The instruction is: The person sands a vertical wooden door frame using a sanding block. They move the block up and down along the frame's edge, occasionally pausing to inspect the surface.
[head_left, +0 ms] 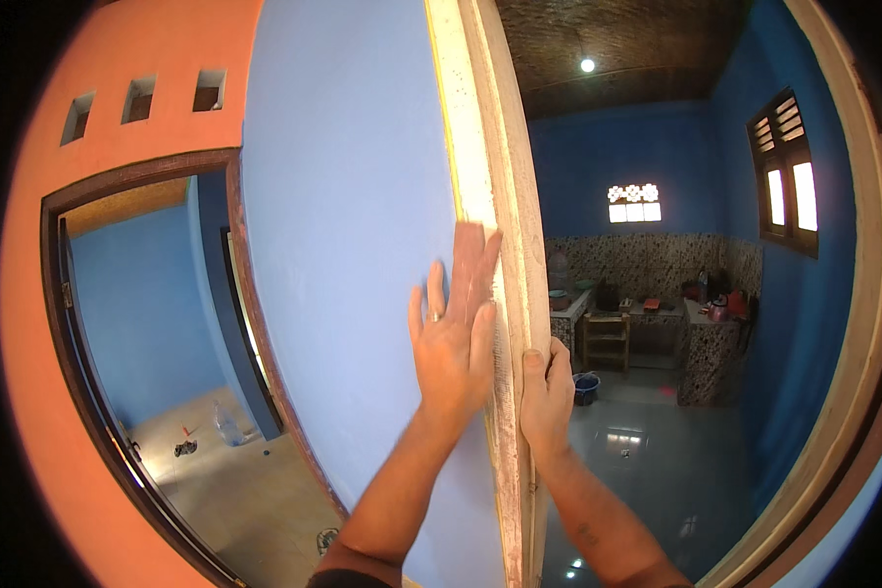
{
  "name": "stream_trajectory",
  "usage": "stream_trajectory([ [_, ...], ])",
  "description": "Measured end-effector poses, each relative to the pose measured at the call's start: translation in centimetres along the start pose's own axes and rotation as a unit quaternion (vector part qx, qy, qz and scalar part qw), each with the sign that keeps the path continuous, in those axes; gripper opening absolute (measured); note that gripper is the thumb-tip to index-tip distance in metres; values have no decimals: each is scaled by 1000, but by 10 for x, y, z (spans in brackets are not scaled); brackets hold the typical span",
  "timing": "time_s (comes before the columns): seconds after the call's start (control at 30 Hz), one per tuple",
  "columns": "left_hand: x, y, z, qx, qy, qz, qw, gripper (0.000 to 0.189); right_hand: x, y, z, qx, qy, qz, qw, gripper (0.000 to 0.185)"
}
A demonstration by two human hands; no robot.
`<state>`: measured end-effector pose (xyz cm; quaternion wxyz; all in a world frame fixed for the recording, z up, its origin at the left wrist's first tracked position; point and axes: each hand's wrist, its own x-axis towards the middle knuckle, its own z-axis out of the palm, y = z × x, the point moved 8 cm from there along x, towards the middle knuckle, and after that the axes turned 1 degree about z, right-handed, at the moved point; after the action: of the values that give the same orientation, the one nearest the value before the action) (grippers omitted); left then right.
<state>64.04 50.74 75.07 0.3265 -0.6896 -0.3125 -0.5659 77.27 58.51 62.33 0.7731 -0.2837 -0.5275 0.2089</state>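
Observation:
My left hand [452, 360] presses a folded reddish-brown sheet, apparently sandpaper [468, 264], flat against the face of a wooden door frame [464, 132]. Two of its fingers stick out beside the blue wall, one with a ring; the sheet hides part of the others. On the other side of the post, my right hand [546, 404] grips the frame's edge, thumb in front. Pale bare wood shows above the sheet. Lower down, the face is streaked with reddish-brown remnants. A yellow line runs where frame meets wall.
Left of the light blue wall [345, 184] is a dark-framed doorway [140, 163] in an orange wall, with a clear plastic bottle [226, 426] on the floor beyond. Through the right opening, a kitchen shows a tiled counter [711, 360], a small wooden rack [606, 342] and a bucket [586, 388].

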Motion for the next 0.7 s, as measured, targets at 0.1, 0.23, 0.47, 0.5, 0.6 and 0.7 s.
stream_trajectory([
  [0.1, 7, -9, 5, 18, -8, -19, 1000, 54, 0, 0, 1, -7, 1, -5, 1000, 49],
  [0.23, 162, -19, -3, 147, 74, 77, 983, 51, 1, 5, 2, -9, 4, 17, 1000, 51],
  [0.47, 309, -48, -9, 40, 102, -17, 994, 47, 1, 8, 3, -33, 20, 44, 998, 49],
  [0.5, 286, -47, -2, 28, 96, -34, 994, 47, 0, 8, 4, -28, 18, 52, 998, 48],
  [0.6, 170, -21, -2, 39, 153, 7, 987, 56, -2, 6, 6, -8, 13, 65, 998, 47],
  [0.7, 43, 2, 3, 14, 51, -16, 998, 57, -1, 0, 6, -22, 17, 47, 999, 47],
])
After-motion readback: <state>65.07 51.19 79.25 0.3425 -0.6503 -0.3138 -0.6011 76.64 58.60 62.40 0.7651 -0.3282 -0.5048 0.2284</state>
